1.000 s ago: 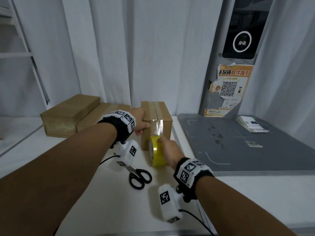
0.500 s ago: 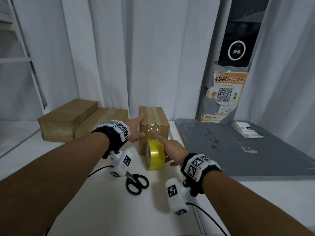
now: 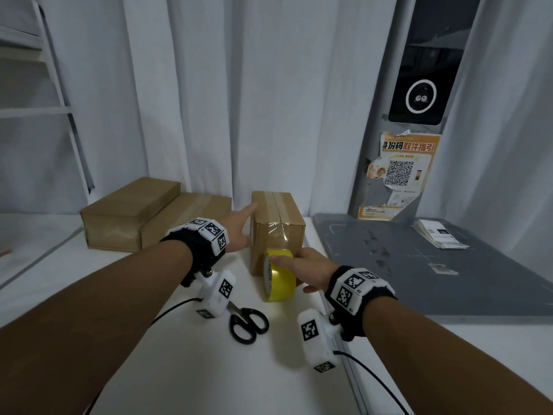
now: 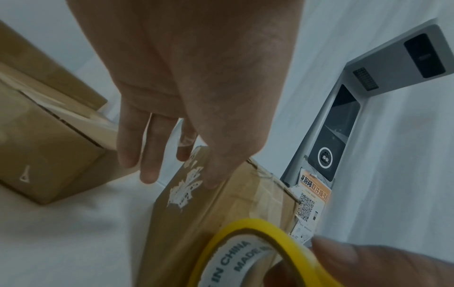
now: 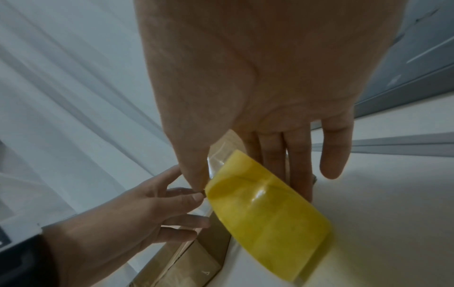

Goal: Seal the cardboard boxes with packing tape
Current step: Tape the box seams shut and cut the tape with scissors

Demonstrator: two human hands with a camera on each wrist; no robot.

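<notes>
Your right hand (image 3: 311, 269) has its grip curled around the yellow tape roll (image 3: 279, 277), at 6 o'clock against the cardboard box (image 3: 276, 226) mid-table (image 3: 185, 369). Your left hand (image 3: 238, 227) lies flat, fingers straight, on the box's 9 o'clock side.
</notes>
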